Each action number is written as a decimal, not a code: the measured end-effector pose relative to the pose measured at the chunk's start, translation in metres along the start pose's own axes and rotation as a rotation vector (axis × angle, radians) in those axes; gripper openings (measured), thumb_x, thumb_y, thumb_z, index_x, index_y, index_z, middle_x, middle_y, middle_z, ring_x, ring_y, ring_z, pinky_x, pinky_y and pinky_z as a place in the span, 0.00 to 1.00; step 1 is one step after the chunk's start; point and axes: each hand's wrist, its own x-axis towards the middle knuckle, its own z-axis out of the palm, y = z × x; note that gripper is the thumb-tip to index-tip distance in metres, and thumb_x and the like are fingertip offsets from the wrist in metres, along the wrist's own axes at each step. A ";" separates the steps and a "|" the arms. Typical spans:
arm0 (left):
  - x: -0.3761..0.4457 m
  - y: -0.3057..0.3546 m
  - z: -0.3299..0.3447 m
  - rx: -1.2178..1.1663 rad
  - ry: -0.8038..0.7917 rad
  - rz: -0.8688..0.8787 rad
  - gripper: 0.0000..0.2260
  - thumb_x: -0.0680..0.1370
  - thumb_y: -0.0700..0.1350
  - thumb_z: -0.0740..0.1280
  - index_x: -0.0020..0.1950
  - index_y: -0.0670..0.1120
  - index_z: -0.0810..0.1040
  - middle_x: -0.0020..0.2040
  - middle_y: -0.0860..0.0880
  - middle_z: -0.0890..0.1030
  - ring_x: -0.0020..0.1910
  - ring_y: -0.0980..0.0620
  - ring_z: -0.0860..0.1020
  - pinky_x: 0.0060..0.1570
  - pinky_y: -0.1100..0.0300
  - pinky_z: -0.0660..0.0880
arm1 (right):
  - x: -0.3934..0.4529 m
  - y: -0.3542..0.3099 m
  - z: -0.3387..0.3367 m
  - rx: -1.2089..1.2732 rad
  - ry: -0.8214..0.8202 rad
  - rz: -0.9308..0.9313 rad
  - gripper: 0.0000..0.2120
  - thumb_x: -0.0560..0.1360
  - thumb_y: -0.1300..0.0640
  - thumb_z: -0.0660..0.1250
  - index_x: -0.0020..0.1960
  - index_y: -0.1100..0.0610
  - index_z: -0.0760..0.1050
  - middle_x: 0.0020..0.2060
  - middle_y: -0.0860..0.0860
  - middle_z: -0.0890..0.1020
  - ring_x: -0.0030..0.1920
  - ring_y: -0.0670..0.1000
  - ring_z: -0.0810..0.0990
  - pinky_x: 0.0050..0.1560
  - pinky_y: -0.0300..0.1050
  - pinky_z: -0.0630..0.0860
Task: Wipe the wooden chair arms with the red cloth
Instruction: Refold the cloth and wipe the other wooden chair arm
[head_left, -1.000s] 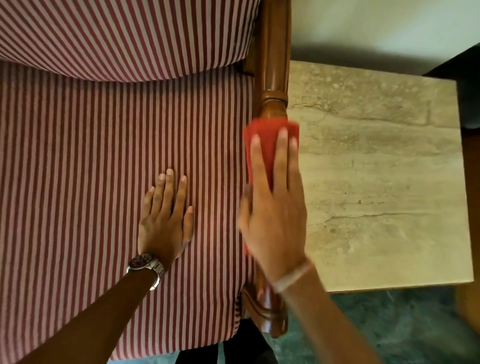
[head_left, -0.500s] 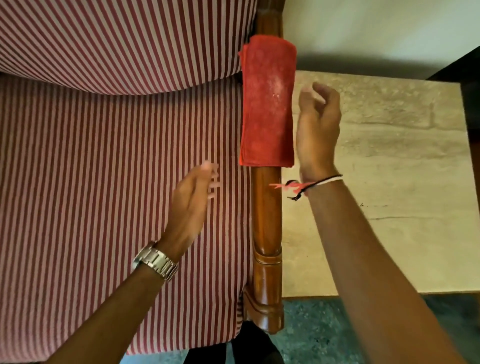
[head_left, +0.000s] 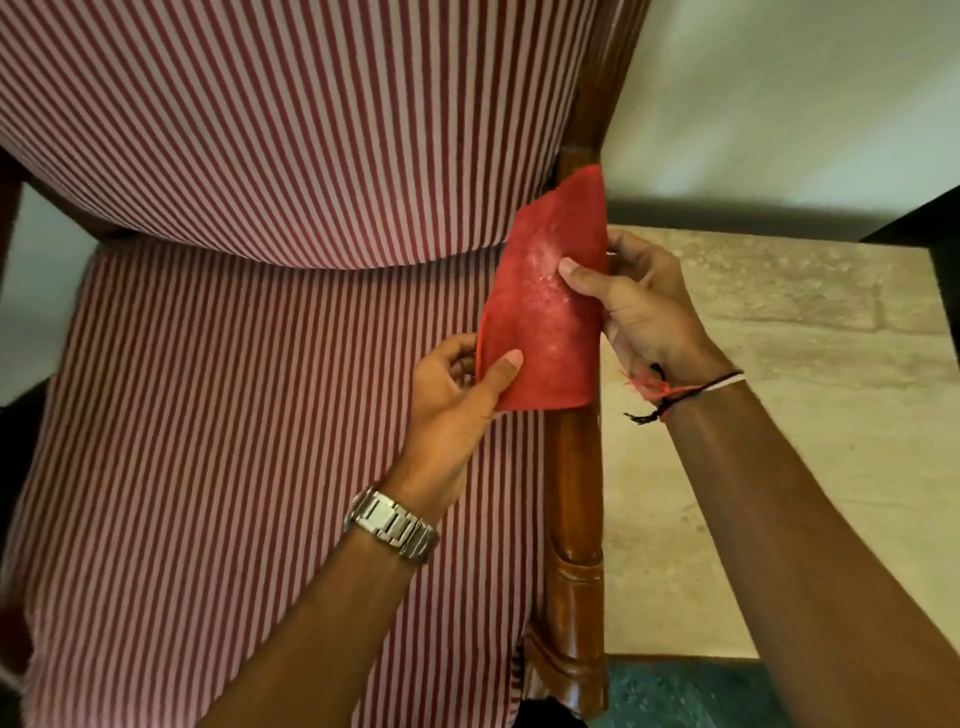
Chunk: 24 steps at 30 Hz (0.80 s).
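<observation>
The folded red cloth (head_left: 545, 306), dusty with pale specks, is lifted over the back part of the right wooden chair arm (head_left: 574, 514). My left hand (head_left: 457, 395) pinches the cloth's lower left corner, thumb on top. My right hand (head_left: 639, 306) grips its right edge with the thumb pressed on the upper face. The polished brown arm shows bare from below the cloth to its carved front end. Whether the cloth touches the wood underneath is hidden.
The chair's red-and-white striped seat (head_left: 249, 467) and back cushion (head_left: 291, 130) fill the left. A beige stone-topped side table (head_left: 810, 467) stands close against the right of the arm. A pale wall (head_left: 779, 93) is behind it, dark green floor (head_left: 675, 696) below.
The cloth lay flat on the arm with both hands off it half a second ago. Both hands have now taken hold of it and tilted it up.
</observation>
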 end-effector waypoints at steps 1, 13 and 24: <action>-0.005 0.004 -0.012 -0.038 0.004 0.016 0.12 0.77 0.40 0.72 0.59 0.47 0.78 0.57 0.48 0.82 0.57 0.50 0.84 0.48 0.59 0.84 | -0.005 -0.005 0.011 0.042 -0.020 -0.001 0.11 0.76 0.71 0.70 0.55 0.59 0.80 0.56 0.59 0.85 0.58 0.57 0.85 0.64 0.53 0.81; -0.066 0.094 -0.254 0.074 0.288 0.297 0.13 0.76 0.39 0.73 0.59 0.48 0.78 0.54 0.49 0.85 0.54 0.52 0.84 0.54 0.48 0.83 | -0.093 -0.043 0.281 0.447 -0.245 0.165 0.12 0.77 0.71 0.57 0.46 0.56 0.74 0.39 0.53 0.80 0.38 0.51 0.79 0.43 0.46 0.79; -0.072 0.104 -0.447 0.396 0.784 0.274 0.10 0.77 0.56 0.69 0.56 0.55 0.80 0.48 0.59 0.82 0.48 0.59 0.82 0.48 0.59 0.81 | -0.136 0.029 0.495 0.187 -0.216 0.151 0.07 0.79 0.66 0.67 0.50 0.57 0.82 0.48 0.57 0.86 0.50 0.56 0.86 0.64 0.60 0.81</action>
